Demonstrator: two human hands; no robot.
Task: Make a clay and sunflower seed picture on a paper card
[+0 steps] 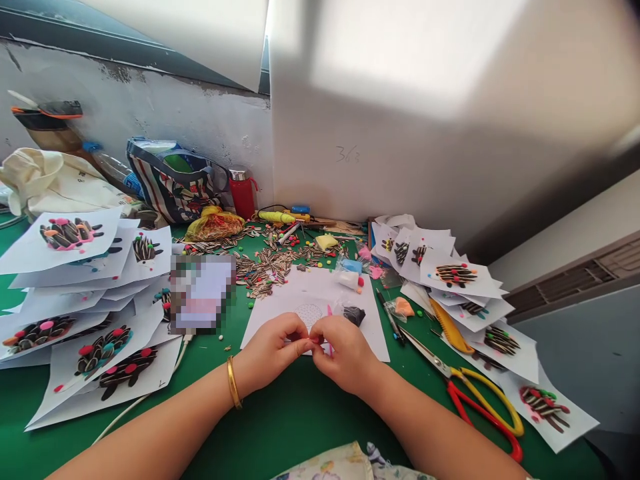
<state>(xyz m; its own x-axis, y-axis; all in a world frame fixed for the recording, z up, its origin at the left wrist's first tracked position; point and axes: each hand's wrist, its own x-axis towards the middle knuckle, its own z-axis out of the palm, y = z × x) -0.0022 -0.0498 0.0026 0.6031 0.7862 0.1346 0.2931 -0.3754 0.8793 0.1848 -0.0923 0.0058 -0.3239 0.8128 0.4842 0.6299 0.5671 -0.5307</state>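
My left hand [274,350], with a gold bangle on its wrist, meets my right hand [345,352] at the fingertips, over the near edge of a white sheet [270,310]. Both hands are pinched closed; whatever lies between the fingertips is too small to make out. A round dotted patch [310,313] shows on the sheet just beyond my fingers. Something pink [329,311] stands out beside my right hand. Black clay in clear wrap [354,313] lies behind my right hand, with a blue packet [351,267] farther back.
Stacked papers with seed pictures stand at left [80,233] and right [455,275]. Loose seeds [267,263] spread at the back. Scissors [450,373], a yellow cutter [450,327] and pens [390,317] lie right. A phone [203,293] with a cable, a striped bag [175,180] and red bottle [243,193] are left.
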